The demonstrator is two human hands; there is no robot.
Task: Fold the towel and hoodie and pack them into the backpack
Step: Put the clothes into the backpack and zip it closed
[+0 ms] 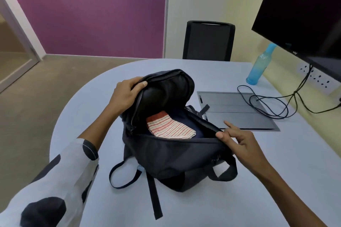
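A black backpack [177, 156] lies on the table with its main compartment open. Inside lies a folded towel [168, 127] with red and white stripes, on top of a dark navy garment [184, 116] that looks like the hoodie. My left hand [127, 94] grips the raised top flap of the backpack and holds it open. My right hand [238, 140] is at the right end of the opening, thumb on the rim by the zipper, index finger pointing up and away.
A pale blue table [276, 171] carries a grey flat panel [239, 110] with a coiled black cable [267, 101], and a blue bottle [260, 64] at the back right. A monitor [304, 14] hangs at the right. A black chair [208, 40] stands behind the table.
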